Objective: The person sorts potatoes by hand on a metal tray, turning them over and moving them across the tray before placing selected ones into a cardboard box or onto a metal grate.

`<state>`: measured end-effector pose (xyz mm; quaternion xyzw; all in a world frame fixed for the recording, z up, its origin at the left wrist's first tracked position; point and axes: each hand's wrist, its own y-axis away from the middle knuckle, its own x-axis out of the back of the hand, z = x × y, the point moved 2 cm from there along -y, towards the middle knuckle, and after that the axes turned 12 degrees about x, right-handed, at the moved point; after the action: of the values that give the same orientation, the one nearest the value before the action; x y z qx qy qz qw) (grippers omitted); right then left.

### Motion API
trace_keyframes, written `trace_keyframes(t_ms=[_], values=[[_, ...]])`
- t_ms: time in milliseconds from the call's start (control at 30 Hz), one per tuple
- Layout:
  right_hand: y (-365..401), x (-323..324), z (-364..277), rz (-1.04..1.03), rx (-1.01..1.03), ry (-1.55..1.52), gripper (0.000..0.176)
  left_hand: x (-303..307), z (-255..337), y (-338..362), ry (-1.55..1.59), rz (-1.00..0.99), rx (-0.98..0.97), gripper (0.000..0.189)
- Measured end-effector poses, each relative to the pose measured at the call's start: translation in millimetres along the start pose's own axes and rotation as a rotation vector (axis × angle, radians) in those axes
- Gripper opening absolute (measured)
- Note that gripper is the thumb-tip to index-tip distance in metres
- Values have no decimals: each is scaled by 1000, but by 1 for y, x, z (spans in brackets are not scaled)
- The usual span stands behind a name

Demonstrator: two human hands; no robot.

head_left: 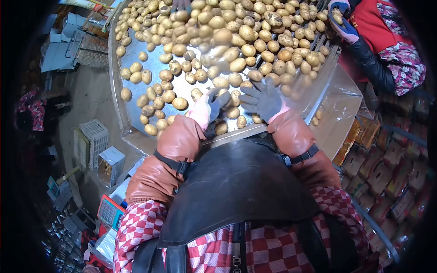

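Note:
Many potatoes [180, 103] are spread over a metal sorting table [129, 94], densest toward the far side. Both my hands wear pink and dark grey gloves. My left hand [210, 107] is low over the near part of the table among the potatoes, its fingers bent; whether a potato is under them is hidden. To its right, my right hand [263, 98] has its fingers spread, palm down, with potatoes just beyond and below it. Nothing shows in its grip.
At the upper right a co-worker's gloved hand [343, 22] holds a potato. Another glove shows at the top edge. Clear plastic sheeting [339, 98] covers the table's right side. White crates [94, 140] and a scale [110, 211] stand left; cartons [380, 175] lie right.

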<state>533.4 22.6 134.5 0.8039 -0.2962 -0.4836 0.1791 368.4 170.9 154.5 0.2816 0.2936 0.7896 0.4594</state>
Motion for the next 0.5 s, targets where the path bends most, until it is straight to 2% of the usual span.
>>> trace_keyframes(t_ms=[33, 67, 100, 133, 167, 200, 233, 267, 300, 367, 400, 433, 500], values=[[2, 1, 8, 4, 0, -3, 86, 1, 3, 3, 51, 23, 10, 51], [4, 0, 18, -100, -26, 17, 79, 3, 7, 7, -233, 163, -87, 48], [5, -2, 27, -207, -53, 37, 71, 2, 13, 17, -484, 239, -315, 45], [6, -7, 31, -227, -18, 84, 60, 3, 18, 16, -443, 199, -241, 45], [5, -6, 30, -228, -18, 84, 60, 4, 21, 12, -403, 157, -167, 45], [4, -3, 25, -383, 202, 454, 53, 5, 18, 5, -404, 155, -167, 45], [3, 1, 22, -523, 436, 908, 49, 7, 16, -2, -705, 347, -505, 46], [4, 6, 19, -564, 719, 1358, 45, 6, 8, -6, -992, 544, -852, 48], [6, 9, 15, -556, 715, 1364, 45, 13, -15, -13, -1124, 449, -870, 49], [15, 16, 8, -265, 151, -35, 46, 36, -23, 0, -1066, 391, -526, 45], [21, 10, 3, -245, 229, 100, 51, 49, -31, 1, -860, 412, -400, 43], [23, 15, 3, -233, 237, 93, 51, 59, -43, 1, -655, 428, -269, 41], [18, 28, 6, -215, 89, -478, 59, 63, -78, -3, -802, 750, -361, 35]])
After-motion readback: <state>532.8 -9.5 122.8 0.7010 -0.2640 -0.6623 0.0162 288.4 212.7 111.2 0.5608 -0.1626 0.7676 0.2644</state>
